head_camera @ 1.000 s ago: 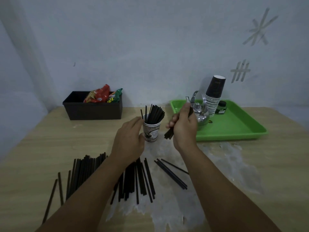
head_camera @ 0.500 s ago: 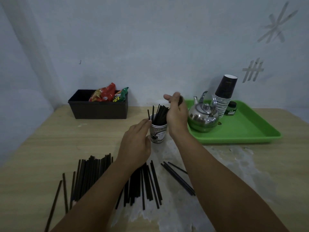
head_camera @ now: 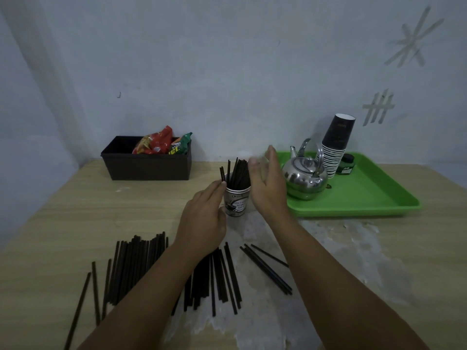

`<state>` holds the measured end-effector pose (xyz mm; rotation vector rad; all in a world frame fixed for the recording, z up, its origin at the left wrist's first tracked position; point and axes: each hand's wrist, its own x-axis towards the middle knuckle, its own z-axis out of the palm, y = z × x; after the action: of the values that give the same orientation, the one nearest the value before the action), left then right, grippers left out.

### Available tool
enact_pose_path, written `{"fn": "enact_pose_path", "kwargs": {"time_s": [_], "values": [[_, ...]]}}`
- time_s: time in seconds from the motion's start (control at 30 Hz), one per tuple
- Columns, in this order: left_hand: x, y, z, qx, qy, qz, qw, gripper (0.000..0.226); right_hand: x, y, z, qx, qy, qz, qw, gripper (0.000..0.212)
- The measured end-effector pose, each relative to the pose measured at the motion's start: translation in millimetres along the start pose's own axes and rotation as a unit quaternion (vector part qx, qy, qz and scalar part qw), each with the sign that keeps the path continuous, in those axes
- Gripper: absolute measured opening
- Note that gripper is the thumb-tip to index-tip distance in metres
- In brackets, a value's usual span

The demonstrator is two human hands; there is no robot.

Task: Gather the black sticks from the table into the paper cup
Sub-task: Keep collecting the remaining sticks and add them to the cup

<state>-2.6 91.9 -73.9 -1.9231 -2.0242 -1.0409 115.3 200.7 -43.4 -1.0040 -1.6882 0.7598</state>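
At frame centre the paper cup, already bristling with black sticks, is steadied by the left hand against tipping, while the right hand (fingers spread, holding nothing) is poised beside it, many loose sticks left on the surface.

The paper cup is hemmed in closely: the left hand lies against its left side, the right hand stands just to its right, and the kettle on the green tray blocks beyond. Bare counter lies open between the black box and the loose sticks nearer the person.
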Motion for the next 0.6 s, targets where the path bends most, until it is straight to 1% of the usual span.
{"fn": "enact_pose_path", "kwargs": {"time_s": [0.07,0.13,0.2,0.3,0.37,0.47,0.53,0.6], "values": [[0,0,0,0.0,-0.003,0.0,1.0,0.06,-2,1,-2,-0.048,-0.03,-0.046,0.997,0.068],[-1,0,0,0.0,-0.008,-0.001,1.0,0.06,-3,5,-5,-0.094,-0.068,-0.069,0.991,0.061],[-2,0,0,-0.004,-0.013,-0.002,1.0,0.061,-3,6,-8,-0.116,-0.084,-0.074,0.987,0.057],[-2,0,0,-0.006,-0.017,-0.003,1.0,0.062,-2,6,-10,-0.115,-0.088,-0.068,0.987,0.06],[-1,1,-3,-0.006,-0.018,-0.004,1.0,0.063,-5,4,-12,-0.104,-0.083,-0.058,0.99,0.062],[-5,5,-7,-0.044,-0.022,-0.026,0.998,0.069,-16,-1,-22,-0.091,-0.042,-0.056,0.993,0.057],[-11,6,-11,-0.086,-0.025,-0.057,0.994,0.072,-28,-5,-32,-0.094,-0.011,-0.07,0.993,0.05],[-19,6,-16,-0.094,-0.03,-0.074,0.992,0.066,-42,-6,-44,-0.105,-0.001,-0.08,0.991,0.037]]}}
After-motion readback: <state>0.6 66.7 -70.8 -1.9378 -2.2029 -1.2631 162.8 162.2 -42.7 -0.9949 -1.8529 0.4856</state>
